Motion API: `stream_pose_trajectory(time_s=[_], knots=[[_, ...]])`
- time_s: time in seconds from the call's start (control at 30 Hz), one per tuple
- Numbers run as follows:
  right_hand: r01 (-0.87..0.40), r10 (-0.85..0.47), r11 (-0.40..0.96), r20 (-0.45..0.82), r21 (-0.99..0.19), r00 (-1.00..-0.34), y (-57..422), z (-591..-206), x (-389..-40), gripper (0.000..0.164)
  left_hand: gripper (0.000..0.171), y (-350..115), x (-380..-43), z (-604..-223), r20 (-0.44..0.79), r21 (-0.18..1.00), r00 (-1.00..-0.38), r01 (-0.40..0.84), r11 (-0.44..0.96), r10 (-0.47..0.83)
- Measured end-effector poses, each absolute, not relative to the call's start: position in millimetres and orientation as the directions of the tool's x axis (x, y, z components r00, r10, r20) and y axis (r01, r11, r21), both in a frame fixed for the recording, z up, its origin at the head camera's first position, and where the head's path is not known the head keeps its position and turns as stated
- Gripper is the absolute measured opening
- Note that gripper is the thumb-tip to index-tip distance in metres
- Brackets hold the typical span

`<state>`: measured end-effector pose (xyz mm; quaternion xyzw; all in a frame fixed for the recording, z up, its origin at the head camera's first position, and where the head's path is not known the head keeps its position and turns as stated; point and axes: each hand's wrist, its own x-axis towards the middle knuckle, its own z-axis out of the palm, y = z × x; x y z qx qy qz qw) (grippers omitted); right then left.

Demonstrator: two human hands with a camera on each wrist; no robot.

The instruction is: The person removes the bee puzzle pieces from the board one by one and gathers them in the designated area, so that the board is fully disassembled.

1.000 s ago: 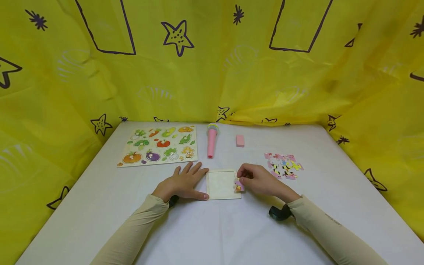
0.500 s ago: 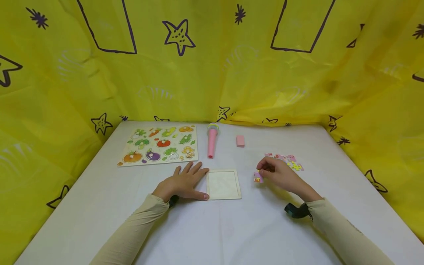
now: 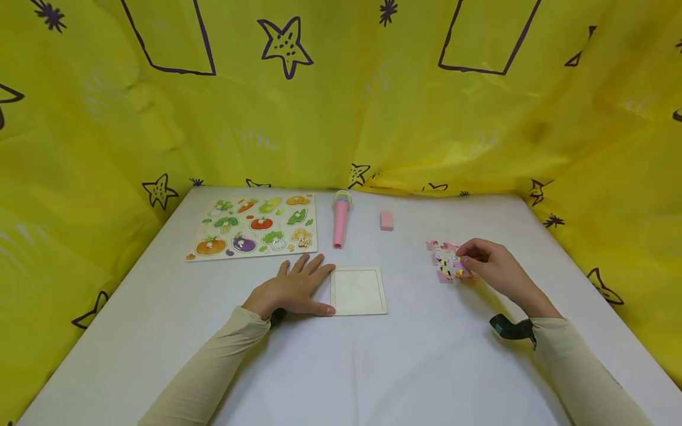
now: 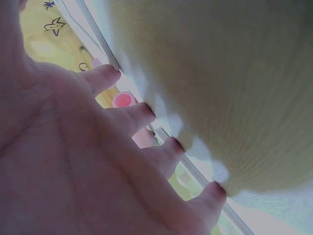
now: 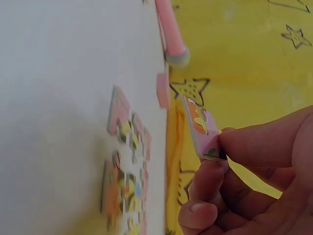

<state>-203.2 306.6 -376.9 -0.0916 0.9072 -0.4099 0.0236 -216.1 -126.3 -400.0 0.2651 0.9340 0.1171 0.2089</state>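
My right hand (image 3: 492, 266) pinches a pink jigsaw puzzle piece (image 5: 203, 128) with an orange and yellow print between thumb and fingers. In the head view it hangs over the group of loose puzzle pieces (image 3: 445, 276) on the right of the table and hides part of them. Fingers spread and straight, my left hand (image 3: 293, 291) lies flat on the table, its index finger and thumb at the left edge of a square wooden puzzle frame (image 3: 381, 291). Nothing lies inside that frame. The left wrist view shows the palm and fingertips close up.
Back left lies a board of vegetable pictures (image 3: 256, 251) with knobs. A pink toy microphone (image 3: 340, 225) is beside it, and a small pink block (image 3: 386, 221) sits farther right. Yellow patterned cloth (image 3: 341, 118) walls the white table (image 3: 298, 378) at the back and sides.
My right hand has moved right and away from the wooden frame, carrying the puzzle piece to over the loose pieces. My left hand has stayed at the frame.
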Motion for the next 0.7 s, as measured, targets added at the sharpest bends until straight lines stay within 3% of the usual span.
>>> stream_pose_trajectory(time_s=[0.23, 0.7], knots=[[-0.122, -0.133, 0.689, 0.041, -0.715, -0.99, 337.2, -377.9, -205.7, 0.022, 0.104, -128.7, -218.6, -401.0, -0.313, 0.365, -0.765, 0.45, 0.815, 0.563], [0.0, -0.08, 0.719, -0.083, -0.695, -0.993, 369.8, -386.2, -203.9, 0.026, 0.1, -127.5, -215.6, -397.4, -0.323, 0.358, -0.77, 0.439, 0.824, 0.55]])
